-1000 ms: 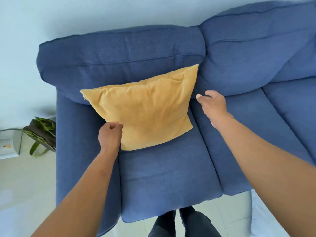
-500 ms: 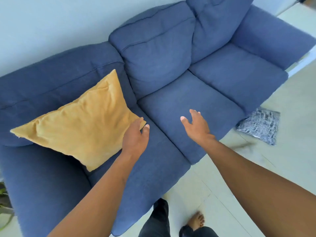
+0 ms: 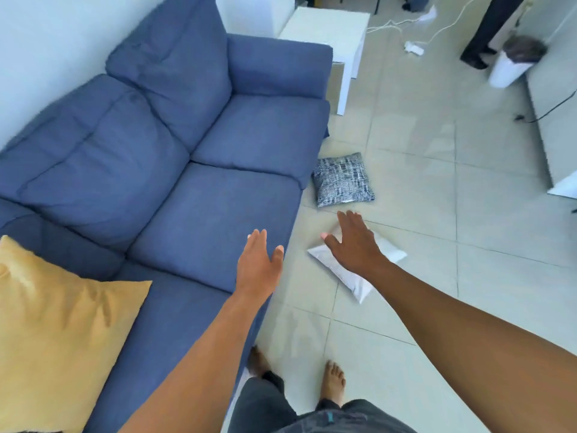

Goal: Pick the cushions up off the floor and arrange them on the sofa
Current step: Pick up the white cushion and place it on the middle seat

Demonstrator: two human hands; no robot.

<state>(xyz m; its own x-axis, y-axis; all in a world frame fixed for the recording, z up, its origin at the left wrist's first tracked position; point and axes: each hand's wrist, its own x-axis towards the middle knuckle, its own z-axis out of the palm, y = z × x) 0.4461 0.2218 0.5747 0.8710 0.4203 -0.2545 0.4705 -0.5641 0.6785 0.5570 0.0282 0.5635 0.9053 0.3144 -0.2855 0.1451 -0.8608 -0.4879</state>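
A yellow cushion (image 3: pixel 59 332) leans on the near end of the blue sofa (image 3: pixel 199 214), at the lower left. Two cushions lie on the tiled floor beside the sofa's front edge: a black-and-white patterned cushion (image 3: pixel 343 180) and, nearer to me, a white cushion (image 3: pixel 352 276). My right hand (image 3: pixel 354 242) is open with fingers spread, held above the white cushion and hiding part of it. My left hand (image 3: pixel 257 265) is open too, over the sofa's front edge, holding nothing.
A white side table (image 3: pixel 337 29) stands past the sofa's far armrest. White cables and a power strip (image 3: pixel 413 46) trail across the far floor. A white bin (image 3: pixel 509 67) and another person's dark legs (image 3: pixel 487 29) are at the top right. My bare feet are on the tiles below.
My left hand has let go of the yellow cushion, which stays on the sofa. My view has swung right toward the floor, and both open hands have moved toward the two cushions there.
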